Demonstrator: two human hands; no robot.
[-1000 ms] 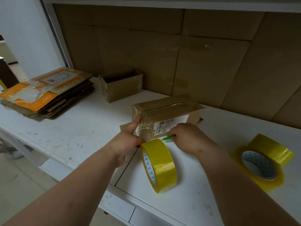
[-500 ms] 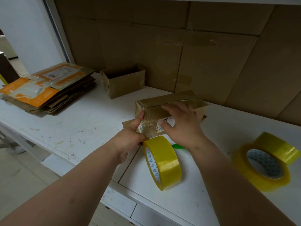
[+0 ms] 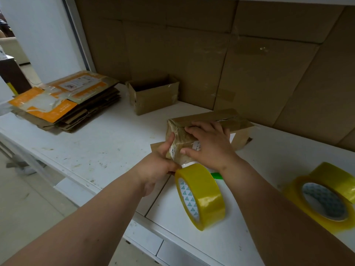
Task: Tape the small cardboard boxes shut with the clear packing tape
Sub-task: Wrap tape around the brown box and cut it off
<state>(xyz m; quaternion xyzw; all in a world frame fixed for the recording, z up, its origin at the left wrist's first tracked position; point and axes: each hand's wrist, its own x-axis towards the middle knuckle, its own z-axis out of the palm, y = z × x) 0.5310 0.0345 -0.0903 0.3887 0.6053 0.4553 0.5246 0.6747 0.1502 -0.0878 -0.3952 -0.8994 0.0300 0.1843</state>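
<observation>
A small brown cardboard box (image 3: 238, 124), wrapped in clear tape, lies on the white table (image 3: 96, 146). My right hand (image 3: 209, 144) lies flat on its near end, fingers spread over the top and thumb on the front face with the label. My left hand (image 3: 156, 167) is at the box's left end, its thumb up against the end face. Its curled fingers hold the top of a yellowish clear tape roll (image 3: 203, 196), which stands on edge just in front of the box. A strip runs from the roll up to the box.
A green tool (image 3: 216, 175) lies behind my right wrist. Two more tape rolls (image 3: 324, 206) sit at the right. An open small box (image 3: 153, 96) stands by the cardboard back wall. Flattened cartons (image 3: 65, 102) are stacked at the left. The table edge is close to me.
My right hand left the green tool on the table, rose onto the box and now presses flat over its top. My left hand and the roll stayed put.
</observation>
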